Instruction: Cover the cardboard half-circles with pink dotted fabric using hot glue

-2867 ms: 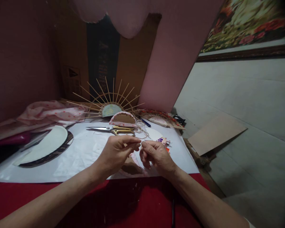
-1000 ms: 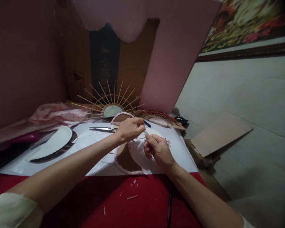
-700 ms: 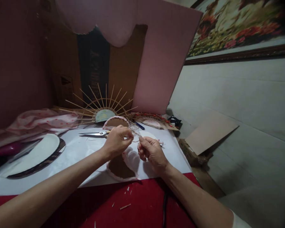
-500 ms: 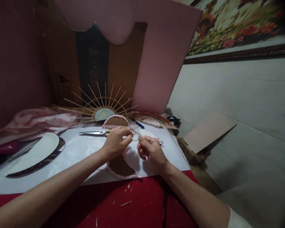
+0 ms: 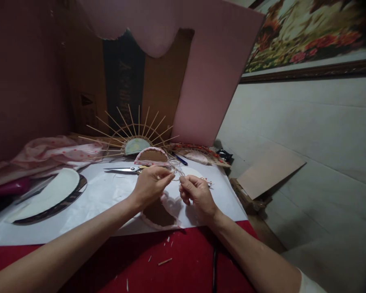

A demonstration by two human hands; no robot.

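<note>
Thin pale twine [image 5: 177, 171] runs in loose strands between my two hands over the white sheet. My left hand [image 5: 152, 185] is closed in a pinch at the twine's left side. Thumb and bent fingers of my right hand [image 5: 198, 197] pinch it on the other side, a small gap away. Below them lies a half-round cardboard piece [image 5: 158, 213] with a pink fabric edge, partly covered by my left hand. A similar half-round piece [image 5: 154, 155] rests just behind. Scissors [image 5: 123, 169] lie left of my left hand, their handles partly hidden by it.
A fan-like frame of thin sticks [image 5: 138, 130] stands at the back, beside a red-trimmed woven piece [image 5: 201, 150]. Dotted pink cloth [image 5: 57, 150] and a white crescent piece [image 5: 55, 191] lie left. Scraps litter the red cloth [image 5: 140, 260] in front.
My hands stay close together on the twine, and the left has tilted slightly with its fingers lower. The whole view has shifted a little, so things appear slightly further right.
</note>
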